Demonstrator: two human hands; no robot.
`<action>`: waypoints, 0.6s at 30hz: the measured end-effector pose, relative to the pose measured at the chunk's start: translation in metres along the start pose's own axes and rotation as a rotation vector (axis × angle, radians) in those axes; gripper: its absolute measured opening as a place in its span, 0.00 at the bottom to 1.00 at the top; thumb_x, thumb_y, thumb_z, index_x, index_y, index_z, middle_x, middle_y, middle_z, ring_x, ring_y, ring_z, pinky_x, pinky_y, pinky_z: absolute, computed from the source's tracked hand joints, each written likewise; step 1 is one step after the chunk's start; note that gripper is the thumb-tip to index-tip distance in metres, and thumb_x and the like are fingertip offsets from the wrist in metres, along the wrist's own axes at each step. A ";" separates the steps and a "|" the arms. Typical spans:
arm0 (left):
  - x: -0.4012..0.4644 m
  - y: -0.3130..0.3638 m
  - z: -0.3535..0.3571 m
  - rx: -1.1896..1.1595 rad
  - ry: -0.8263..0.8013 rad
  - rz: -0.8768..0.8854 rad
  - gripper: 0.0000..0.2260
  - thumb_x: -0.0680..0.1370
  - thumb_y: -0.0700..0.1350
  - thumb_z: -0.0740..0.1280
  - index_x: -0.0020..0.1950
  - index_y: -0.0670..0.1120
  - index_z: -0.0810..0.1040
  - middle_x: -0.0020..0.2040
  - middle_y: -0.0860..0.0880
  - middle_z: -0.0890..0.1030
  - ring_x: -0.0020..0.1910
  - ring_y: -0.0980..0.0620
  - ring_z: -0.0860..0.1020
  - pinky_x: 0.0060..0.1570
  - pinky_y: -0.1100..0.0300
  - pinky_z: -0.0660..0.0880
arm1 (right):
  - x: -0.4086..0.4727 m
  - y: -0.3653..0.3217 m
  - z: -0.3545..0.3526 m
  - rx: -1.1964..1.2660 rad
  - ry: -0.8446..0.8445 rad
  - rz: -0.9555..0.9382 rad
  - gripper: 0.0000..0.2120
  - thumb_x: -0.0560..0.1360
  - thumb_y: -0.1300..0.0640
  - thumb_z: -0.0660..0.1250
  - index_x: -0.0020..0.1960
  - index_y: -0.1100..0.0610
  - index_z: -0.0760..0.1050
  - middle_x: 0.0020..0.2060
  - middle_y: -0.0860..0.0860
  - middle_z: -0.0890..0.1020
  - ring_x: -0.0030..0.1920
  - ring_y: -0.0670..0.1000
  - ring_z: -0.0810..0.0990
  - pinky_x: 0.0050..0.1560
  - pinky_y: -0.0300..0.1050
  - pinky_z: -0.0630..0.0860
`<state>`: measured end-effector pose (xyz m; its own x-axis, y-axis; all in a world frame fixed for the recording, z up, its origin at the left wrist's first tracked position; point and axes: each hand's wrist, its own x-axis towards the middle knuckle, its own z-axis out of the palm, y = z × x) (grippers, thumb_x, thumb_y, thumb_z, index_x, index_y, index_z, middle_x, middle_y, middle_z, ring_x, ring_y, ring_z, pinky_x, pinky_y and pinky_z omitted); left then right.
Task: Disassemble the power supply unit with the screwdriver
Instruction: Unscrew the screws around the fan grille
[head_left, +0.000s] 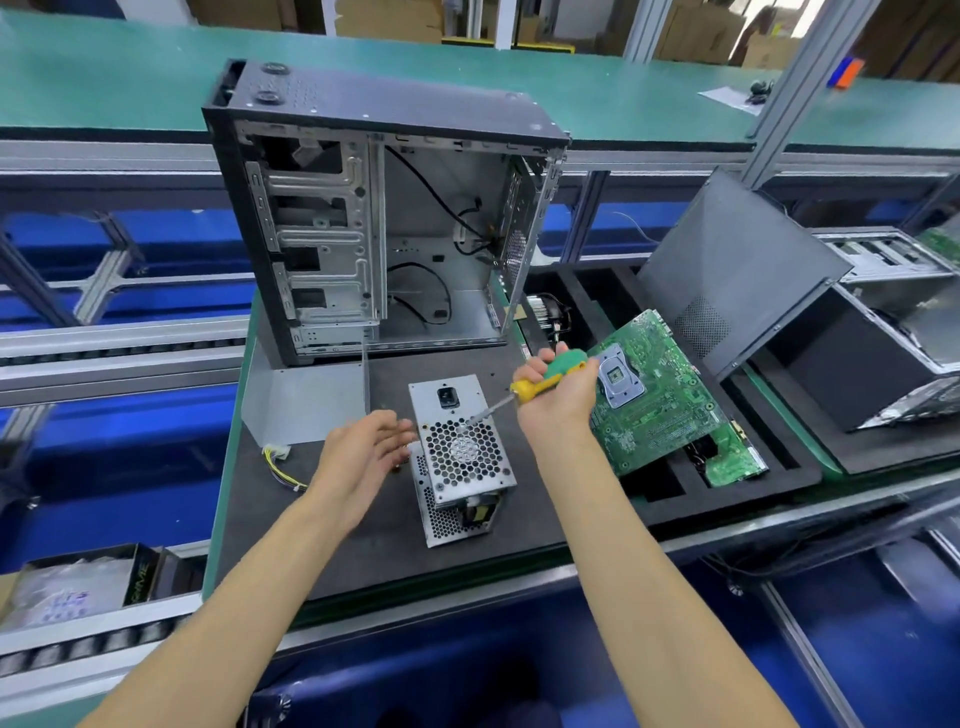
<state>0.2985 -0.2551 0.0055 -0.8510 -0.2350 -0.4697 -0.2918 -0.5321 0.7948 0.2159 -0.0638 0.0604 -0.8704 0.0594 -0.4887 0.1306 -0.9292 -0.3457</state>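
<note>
The power supply unit (460, 457) stands on the dark mat of the worktop (311, 545), near the middle, just in front of the open computer case (374, 218); it is a bare silver metal box, its upper face carrying a black socket at the far end and a honeycomb grille with a round fan behind it; the near side wall is perforated with small holes, and a yellow-wound part shows through an opening at the near right corner; a bundle of yellow and black wires (280, 465) lies on the mat to its left, but whether it joins the box I cannot tell. The right hand (558, 387) has its grip closed round the green and yellow handle of the screwdriver (540, 379); the metal shaft slopes down and left, its tip on the upper face at the far edge of the grille. The left hand (363, 452) is just left of the box, its grip spread, fingers straight and blurred, fingertips at the box's left edge; whether they touch it I cannot tell. A green motherboard (654, 395) leans tilted in a black foam tray (753, 473) on the right.
</note>
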 end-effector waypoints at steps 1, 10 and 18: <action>0.000 0.000 -0.001 -0.073 0.026 -0.077 0.06 0.78 0.32 0.59 0.45 0.39 0.75 0.38 0.42 0.80 0.34 0.49 0.78 0.31 0.62 0.76 | 0.003 -0.002 -0.008 0.035 0.002 0.054 0.22 0.86 0.41 0.49 0.47 0.56 0.68 0.33 0.50 0.68 0.20 0.47 0.65 0.20 0.34 0.64; -0.011 -0.019 0.013 0.642 -0.172 -0.058 0.22 0.80 0.64 0.61 0.56 0.46 0.81 0.52 0.48 0.81 0.53 0.59 0.64 0.53 0.53 0.81 | 0.012 0.021 -0.059 0.186 0.031 0.290 0.20 0.85 0.43 0.56 0.44 0.58 0.68 0.28 0.51 0.68 0.19 0.48 0.66 0.19 0.34 0.63; -0.005 -0.012 0.009 0.702 -0.152 0.041 0.28 0.78 0.63 0.61 0.68 0.44 0.77 0.66 0.42 0.79 0.68 0.39 0.74 0.71 0.40 0.67 | 0.008 0.026 -0.053 0.056 0.008 0.313 0.18 0.84 0.44 0.60 0.45 0.58 0.70 0.29 0.49 0.70 0.20 0.46 0.65 0.19 0.34 0.63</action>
<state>0.3019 -0.2399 0.0016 -0.9037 -0.1002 -0.4163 -0.4269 0.1354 0.8941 0.2375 -0.0679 0.0052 -0.7881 -0.2303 -0.5709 0.3654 -0.9213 -0.1327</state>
